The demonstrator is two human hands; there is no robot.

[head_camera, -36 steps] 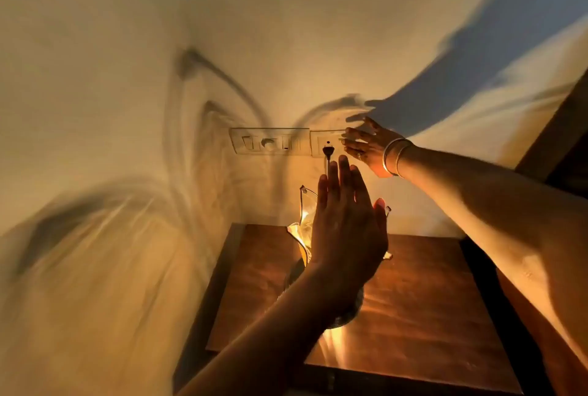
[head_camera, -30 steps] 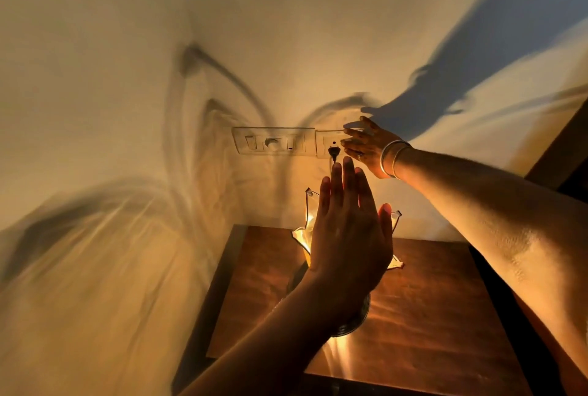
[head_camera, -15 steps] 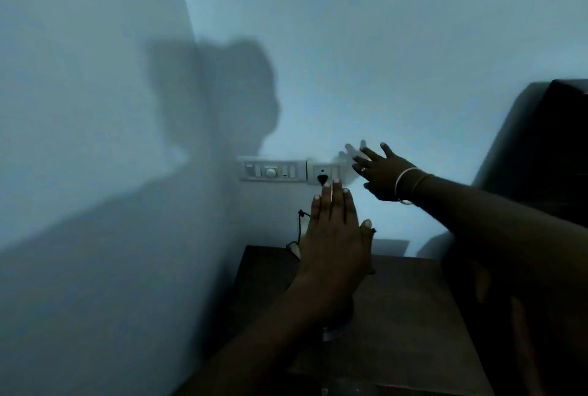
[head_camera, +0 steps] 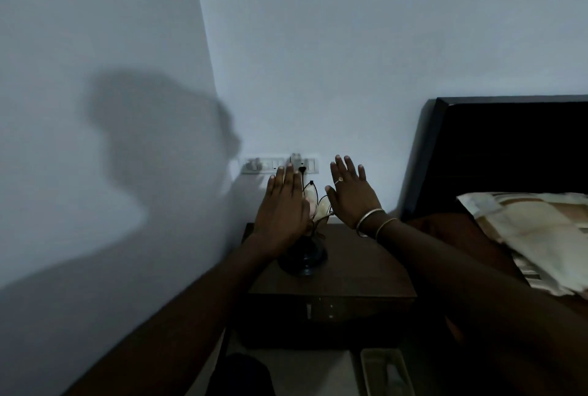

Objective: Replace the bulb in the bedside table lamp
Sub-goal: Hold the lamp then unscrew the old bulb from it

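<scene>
Fingers [head_camera: 288,179] of left hand [head_camera: 283,211] and right hand [head_camera: 351,196] spread, holding nothing, flanking unlit lamp [head_camera: 310,230]. Glass petals likely fragile; better grip dark base.

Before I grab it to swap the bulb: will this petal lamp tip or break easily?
Probably fragile: the lamp has thin, pale, glass-like petals edged in wire. Its dark rounded base looks fairly wide, so it likely stands steady, yet pushing the petals might tip it. Both hands, left hand and right hand, are open beside it.

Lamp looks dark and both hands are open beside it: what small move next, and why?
Probably close both hands onto the petal shade to steady it. The lamp is unlit, and the left hand and right hand flank it, holding nothing.
</scene>
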